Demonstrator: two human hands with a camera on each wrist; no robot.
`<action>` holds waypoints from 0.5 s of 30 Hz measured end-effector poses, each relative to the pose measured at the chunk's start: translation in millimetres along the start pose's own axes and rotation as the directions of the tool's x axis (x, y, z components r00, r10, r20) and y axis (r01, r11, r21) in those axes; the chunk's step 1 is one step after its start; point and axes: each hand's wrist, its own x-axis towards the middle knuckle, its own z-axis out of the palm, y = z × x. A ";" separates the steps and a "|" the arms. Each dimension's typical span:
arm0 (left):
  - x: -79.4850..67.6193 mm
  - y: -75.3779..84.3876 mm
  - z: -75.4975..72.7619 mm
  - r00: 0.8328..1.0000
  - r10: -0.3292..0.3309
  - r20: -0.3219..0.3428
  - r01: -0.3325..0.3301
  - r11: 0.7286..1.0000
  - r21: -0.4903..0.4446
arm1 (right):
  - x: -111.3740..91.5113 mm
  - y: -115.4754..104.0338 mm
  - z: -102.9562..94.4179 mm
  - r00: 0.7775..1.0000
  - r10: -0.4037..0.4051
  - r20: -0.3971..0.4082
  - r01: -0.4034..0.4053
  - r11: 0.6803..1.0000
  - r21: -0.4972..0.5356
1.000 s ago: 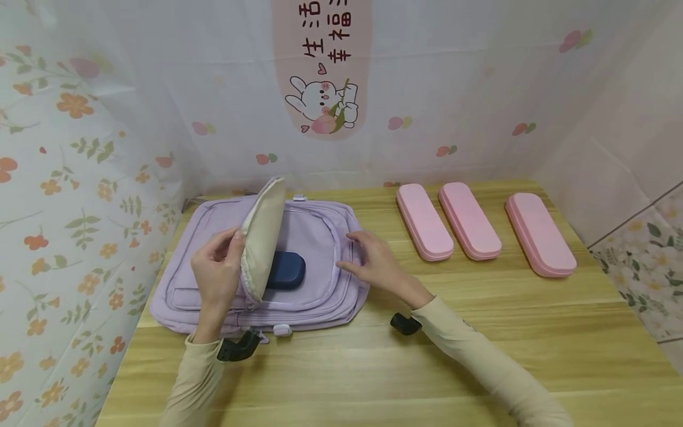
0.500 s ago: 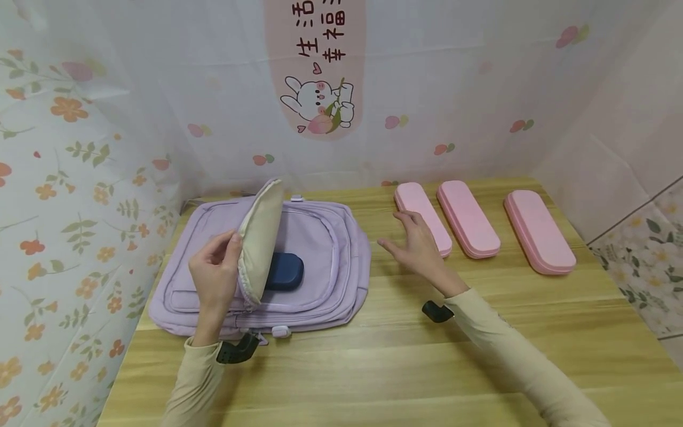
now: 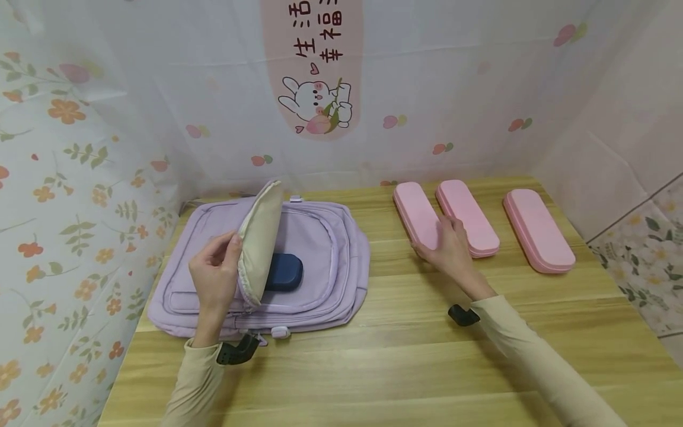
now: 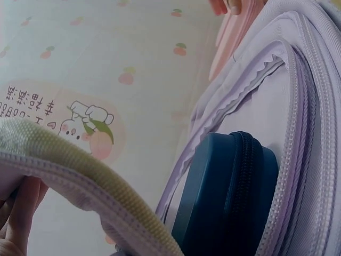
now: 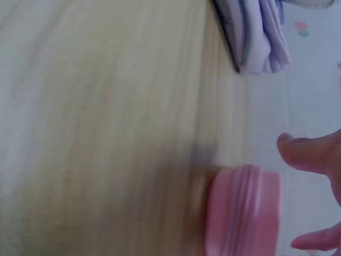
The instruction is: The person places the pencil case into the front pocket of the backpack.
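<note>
Apparently, the left hand point(image 3: 215, 270) pinches the flap point(image 3: 261, 240) raised so that the purple bag point(image 3: 315, 234) gapes round the navy case point(image 3: 287, 273). The right hand point(image 3: 450, 252) spreads thumb and fingers at the near end of the leftmost pink case point(image 3: 416, 210) on the tabletop point(image 3: 368, 373), its slimness suiting that span.

Backpack point(image 3: 354, 261) lay left on the table point(image 3: 373, 373), navy-free notation: case point(image 3: 286, 273) in its pocket point(image 3: 315, 234); three long cases point(image 3: 471, 214) lay right.
</note>
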 end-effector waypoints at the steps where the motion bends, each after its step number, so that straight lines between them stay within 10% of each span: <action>1: 0.0 -0.6 -0.3 1.000 -0.001 -0.001 0.001 1.000 0.000 | -0.7 1.9 -0.1 1.000 0.012 0.013 -0.012 1.000 -0.007; 15: -1.9 -1.2 -1.7 1.000 -0.004 0.016 0.005 1.000 -0.019 | -7.0 17.0 7.8 0.990 0.137 -0.019 -0.137 0.990 0.009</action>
